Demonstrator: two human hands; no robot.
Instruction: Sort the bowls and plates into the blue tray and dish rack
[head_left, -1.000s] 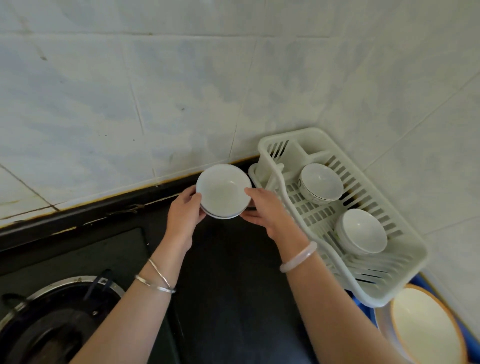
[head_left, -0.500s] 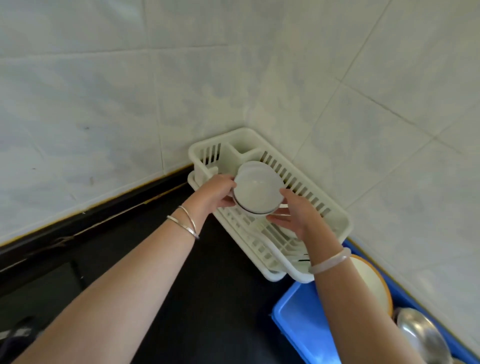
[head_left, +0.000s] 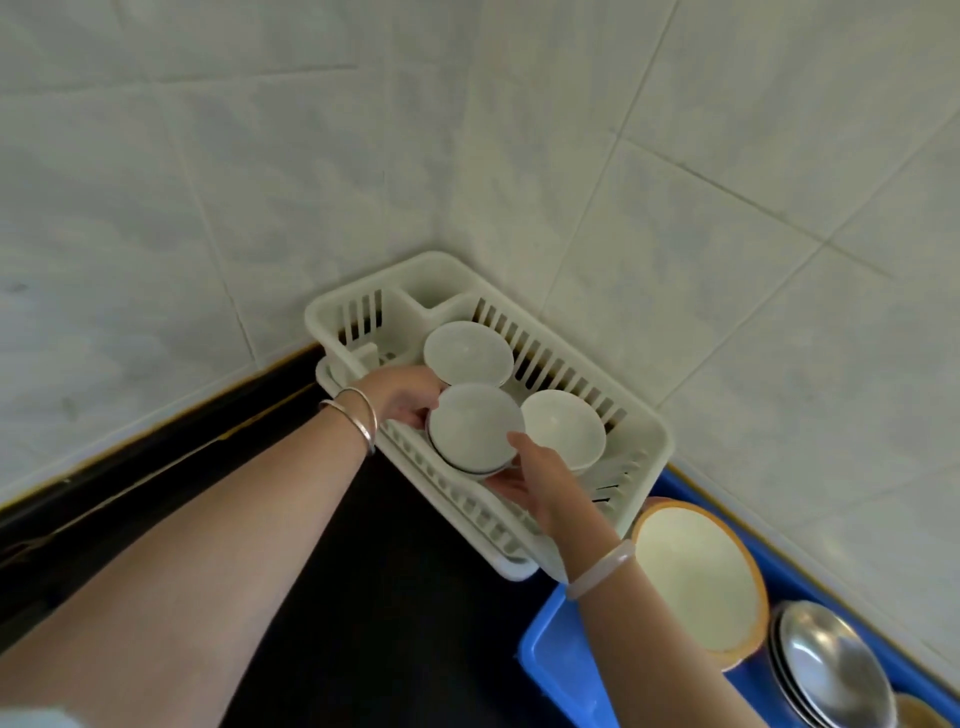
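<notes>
White stacked bowls (head_left: 475, 428) have come into the white plastic dish rack (head_left: 644, 431), mid frame. Left hand (head_left: 408, 402) and right hand (head_left: 543, 486) grip them; letting go looks next.

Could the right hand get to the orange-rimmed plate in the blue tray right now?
Probably not yet: the right hand is gripping the stacked bowls together with the left hand. Otherwise the way looks free; the plate lies uncovered just beside that wrist.
</notes>
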